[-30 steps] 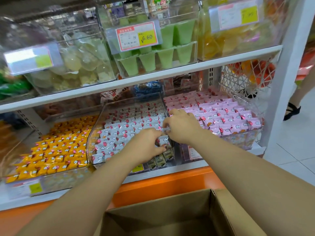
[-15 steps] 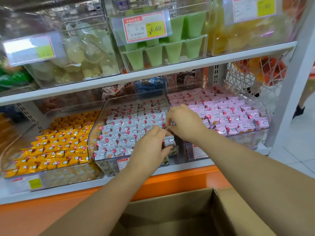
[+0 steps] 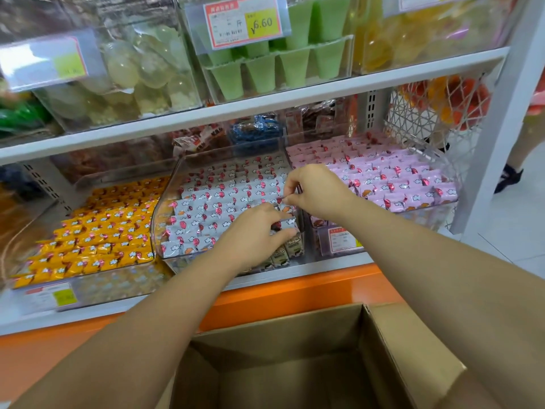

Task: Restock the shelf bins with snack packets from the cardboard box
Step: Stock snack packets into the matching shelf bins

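The middle clear bin point(image 3: 165, 202) on the lower shelf is filled with rows of white snack packets point(image 3: 218, 202) printed with clouds. My left hand point(image 3: 253, 234) lies over the bin's front right corner, its fingers and thumb curled round a white packet point(image 3: 290, 222). Just behind it, my right hand point(image 3: 315, 190) pinches the end of another white packet at the bin's right wall. The open cardboard box point(image 3: 413, 355) stands below my arms; its visible inside is dark and shows no packets.
A bin of yellow packets point(image 3: 100, 231) sits to the left and a bin of pink packets point(image 3: 392, 178) to the right. The upper shelf point(image 3: 265, 104) holds clear bins of jelly cups with price tags. A person's leg point(image 3: 519, 149) stands at the far right.
Both hands stay at the front right corner of the white-packet bin, shifting packets slightly. The view has tilted a little and moved closer.
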### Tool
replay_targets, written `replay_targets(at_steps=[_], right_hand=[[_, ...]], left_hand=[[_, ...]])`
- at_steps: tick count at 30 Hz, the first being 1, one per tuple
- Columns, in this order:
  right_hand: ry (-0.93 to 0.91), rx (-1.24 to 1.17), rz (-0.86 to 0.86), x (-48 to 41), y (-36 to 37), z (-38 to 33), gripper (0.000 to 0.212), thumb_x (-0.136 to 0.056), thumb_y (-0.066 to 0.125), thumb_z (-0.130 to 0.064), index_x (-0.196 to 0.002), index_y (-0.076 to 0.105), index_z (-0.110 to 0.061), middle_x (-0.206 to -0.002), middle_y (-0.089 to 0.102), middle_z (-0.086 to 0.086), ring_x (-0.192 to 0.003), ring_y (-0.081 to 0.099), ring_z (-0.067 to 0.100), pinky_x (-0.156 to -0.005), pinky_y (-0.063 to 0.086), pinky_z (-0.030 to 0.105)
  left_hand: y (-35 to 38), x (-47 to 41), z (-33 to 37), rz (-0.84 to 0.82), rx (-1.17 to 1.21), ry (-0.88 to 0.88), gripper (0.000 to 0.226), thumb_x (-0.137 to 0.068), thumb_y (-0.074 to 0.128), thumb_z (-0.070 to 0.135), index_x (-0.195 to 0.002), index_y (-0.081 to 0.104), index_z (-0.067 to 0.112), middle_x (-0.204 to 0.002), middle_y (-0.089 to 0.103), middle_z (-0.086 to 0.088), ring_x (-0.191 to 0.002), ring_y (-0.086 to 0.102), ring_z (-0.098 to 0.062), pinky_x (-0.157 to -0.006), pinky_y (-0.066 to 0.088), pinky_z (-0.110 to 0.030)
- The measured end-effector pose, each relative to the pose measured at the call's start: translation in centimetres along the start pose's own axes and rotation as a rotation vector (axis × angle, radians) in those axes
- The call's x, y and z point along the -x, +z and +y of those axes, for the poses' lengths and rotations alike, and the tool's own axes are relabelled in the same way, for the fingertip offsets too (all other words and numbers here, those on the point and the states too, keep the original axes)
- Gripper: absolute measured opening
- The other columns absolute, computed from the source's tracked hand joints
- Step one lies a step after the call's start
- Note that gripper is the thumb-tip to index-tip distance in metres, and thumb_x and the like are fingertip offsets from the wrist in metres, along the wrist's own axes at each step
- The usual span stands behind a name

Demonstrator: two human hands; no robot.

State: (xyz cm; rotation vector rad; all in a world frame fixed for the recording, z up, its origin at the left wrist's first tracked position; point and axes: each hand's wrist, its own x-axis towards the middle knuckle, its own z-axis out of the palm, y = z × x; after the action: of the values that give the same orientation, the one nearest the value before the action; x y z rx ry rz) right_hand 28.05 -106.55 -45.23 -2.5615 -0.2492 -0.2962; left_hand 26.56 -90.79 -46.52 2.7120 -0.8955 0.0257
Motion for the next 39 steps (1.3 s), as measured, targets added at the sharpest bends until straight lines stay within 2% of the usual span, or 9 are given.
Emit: replay_targets(at_steps=[9, 14, 17, 19, 22, 26, 32, 36, 39], right_hand=[[-0.023, -0.051, -0.024, -0.6, 0.0, 0.3, 0.013, -0.084, 0.07, -0.017, -0.076, 0.059, -0.018, -0.087, 0.065, 0.0, -0.08, 0.057, 0.014, -0.072, 0.042, 0.025], [-0.046, 0.019, -0.033, -0.7, 0.1, 0.5, 0.005, -0.083, 0.07, -0.014, -0.081, 0.064, -0.013, -0.082, 0.062, -0.003, -0.076, 0.051, 0.01, -0.068, 0.033, 0.021], [-0.05, 0.04, -0.048, -0.4, 0.2, 0.5, 0.009, -0.083, 0.069, -0.014, -0.079, 0.062, -0.017, -0.085, 0.064, -0.002, -0.08, 0.052, 0.011, -0.069, 0.034, 0.022], [-0.054, 0.061, -0.05, -0.1, 0.2, 0.4, 0.009, -0.084, 0.068, -0.016, -0.08, 0.061, -0.019, -0.086, 0.065, -0.002, -0.082, 0.055, 0.013, -0.072, 0.041, 0.026], [-0.054, 0.172, -0.03, 0.1, 0.2, -0.1, 0.004, -0.087, 0.064, -0.018, -0.087, 0.065, -0.022, -0.094, 0.067, -0.001, -0.09, 0.06, 0.02, -0.076, 0.049, 0.033], [-0.064, 0.414, -0.032, -0.2, 0.1, -1.2, 0.018, -0.087, 0.058, -0.012, -0.095, 0.069, -0.025, -0.1, 0.067, 0.005, -0.093, 0.061, 0.028, -0.068, 0.042, 0.031], [-0.029, 0.629, -0.18, 0.0, 0.1, -2.1, 0.024, -0.088, 0.05, -0.007, -0.103, 0.066, -0.018, -0.077, 0.043, 0.003, -0.07, 0.042, 0.023, -0.065, 0.033, 0.03], [-0.052, 0.559, -0.259, 0.9, 0.5, -1.7, 0.023, -0.09, 0.047, -0.008, -0.102, 0.063, -0.018, -0.089, 0.051, 0.003, -0.083, 0.052, 0.024, -0.066, 0.039, 0.033], [-0.086, 0.304, -0.096, 2.5, 0.1, -0.3, 0.028, -0.094, 0.049, -0.016, -0.119, 0.061, -0.024, -0.121, 0.057, 0.0, -0.105, 0.057, 0.023, -0.08, 0.048, 0.035]], left_hand=[[0.6, 0.5, -0.1, 0.177, 0.051, 0.013, 0.035, -0.089, 0.064, 0.03, -0.123, 0.063, 0.023, -0.109, 0.058, 0.002, -0.102, 0.053, -0.014, -0.086, 0.038, -0.025], [0.9, -1.0, 0.2, 0.09, 0.053, -0.076, 0.036, -0.088, 0.065, 0.033, -0.121, 0.065, 0.021, -0.095, 0.053, 0.001, -0.095, 0.052, -0.022, -0.08, 0.043, -0.033], [1.1, -1.3, 0.0, 0.06, 0.117, -0.124, 0.035, -0.087, 0.066, 0.034, -0.117, 0.066, 0.016, -0.089, 0.049, 0.001, -0.087, 0.048, -0.02, -0.074, 0.039, -0.031], [1.6, -0.8, 0.0, 0.103, 0.099, -0.119, 0.036, -0.088, 0.064, 0.036, -0.118, 0.066, 0.017, -0.097, 0.049, 0.0, -0.095, 0.05, -0.022, -0.08, 0.041, -0.033], [2.1, 0.1, -0.2, 0.167, 0.058, -0.086, 0.037, -0.091, 0.058, 0.039, -0.121, 0.065, 0.018, -0.113, 0.053, 0.0, -0.106, 0.051, -0.02, -0.094, 0.041, -0.041], [1.7, -0.5, -0.9, 0.221, 0.081, -0.129, 0.024, -0.091, 0.06, 0.036, -0.108, 0.069, 0.023, -0.111, 0.066, 0.001, -0.102, 0.058, -0.021, -0.089, 0.046, -0.041], [1.5, -2.9, -0.5, 0.07, -0.113, -0.262, 0.017, -0.085, 0.064, 0.046, -0.094, 0.071, 0.034, -0.098, 0.063, 0.001, -0.099, 0.057, -0.025, -0.084, 0.042, -0.038], [0.8, -3.4, -0.1, -0.022, -0.158, -0.274, 0.022, -0.086, 0.062, 0.047, -0.102, 0.071, 0.034, -0.1, 0.067, 0.002, -0.104, 0.058, -0.023, -0.085, 0.038, -0.037], [0.8, -1.5, -0.7, 0.08, -0.074, -0.213, 0.029, -0.091, 0.056, 0.043, -0.116, 0.064, 0.032, -0.113, 0.058, 0.001, -0.11, 0.053, -0.022, -0.09, 0.041, -0.038]])
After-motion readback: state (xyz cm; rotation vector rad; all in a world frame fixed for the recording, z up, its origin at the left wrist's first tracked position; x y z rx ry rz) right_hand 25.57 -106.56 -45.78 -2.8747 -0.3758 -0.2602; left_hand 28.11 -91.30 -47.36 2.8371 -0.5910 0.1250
